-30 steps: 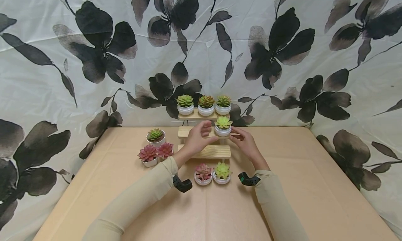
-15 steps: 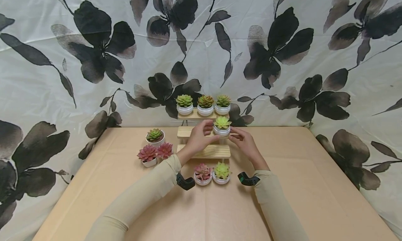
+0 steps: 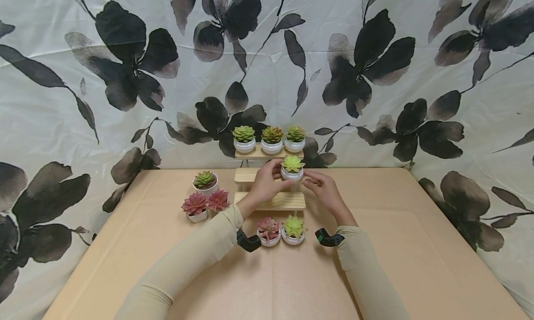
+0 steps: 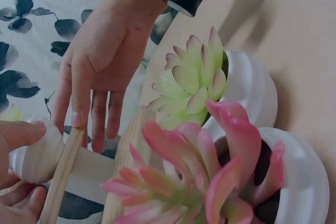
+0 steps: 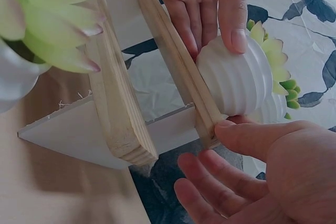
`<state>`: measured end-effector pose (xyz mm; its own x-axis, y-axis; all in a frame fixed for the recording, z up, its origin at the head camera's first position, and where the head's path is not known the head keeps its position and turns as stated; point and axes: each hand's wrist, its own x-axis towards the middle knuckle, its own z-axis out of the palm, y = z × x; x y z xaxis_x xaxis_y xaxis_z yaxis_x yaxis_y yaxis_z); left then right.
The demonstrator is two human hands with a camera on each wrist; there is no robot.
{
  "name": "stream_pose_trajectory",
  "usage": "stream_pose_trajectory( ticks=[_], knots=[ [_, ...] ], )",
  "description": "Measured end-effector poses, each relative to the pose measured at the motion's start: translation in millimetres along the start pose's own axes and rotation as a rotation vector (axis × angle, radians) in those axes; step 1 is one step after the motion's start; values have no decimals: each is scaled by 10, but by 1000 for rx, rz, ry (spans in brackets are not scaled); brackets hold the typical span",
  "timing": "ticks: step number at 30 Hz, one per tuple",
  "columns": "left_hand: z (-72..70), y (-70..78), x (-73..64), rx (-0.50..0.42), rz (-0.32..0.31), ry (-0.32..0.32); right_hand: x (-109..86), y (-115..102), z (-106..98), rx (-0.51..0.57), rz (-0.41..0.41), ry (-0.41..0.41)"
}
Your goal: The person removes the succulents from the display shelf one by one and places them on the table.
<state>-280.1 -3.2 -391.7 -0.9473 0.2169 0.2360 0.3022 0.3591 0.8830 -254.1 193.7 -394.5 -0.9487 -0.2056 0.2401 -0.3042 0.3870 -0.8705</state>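
A light green succulent in a white ribbed pot [image 3: 292,174] stands at the right end of the middle tier of a small wooden shelf [image 3: 246,175]. My left hand [image 3: 267,183] holds the pot from its left, thumb against its front side. From the right, my right hand [image 3: 327,190] reaches along the pot with fairly straight fingers. In the right wrist view, the right thumb [image 5: 236,132] rests at the end of the wooden board, and one finger is partly hidden behind the pot [image 5: 236,77]. The lower tier [image 3: 283,201] carries nothing.
On the top tier stand three potted succulents [image 3: 272,141]. A pink succulent [image 3: 269,229] and a light green one [image 3: 294,229] sit before the shelf. Left of it are a green succulent [image 3: 205,183] and two red ones [image 3: 195,205]. A floral cloth [image 3: 292,79] hangs behind the table.
The potted succulent has shifted slightly left along the middle tier. My right hand has followed it a little, while the left forearm has edged to the right.
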Motion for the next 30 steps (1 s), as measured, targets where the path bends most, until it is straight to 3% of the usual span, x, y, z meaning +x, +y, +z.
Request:
stream_pose_trajectory(
  ticks=[9, 14, 22, 30],
  knots=[
    [33, 8, 20, 42, 2, 11, 58, 128, 15, 10, -19, 14],
    [42, 12, 32, 46, -1, 10, 3, 8, 3, -2, -28, 12],
    [45, 23, 40, 54, -1, 15, 11, -2, -1, 6, -8, -6],
    [49, 16, 38, 50, 0, 28, 150, 327, 28, 11, 6, 17]
  ],
)
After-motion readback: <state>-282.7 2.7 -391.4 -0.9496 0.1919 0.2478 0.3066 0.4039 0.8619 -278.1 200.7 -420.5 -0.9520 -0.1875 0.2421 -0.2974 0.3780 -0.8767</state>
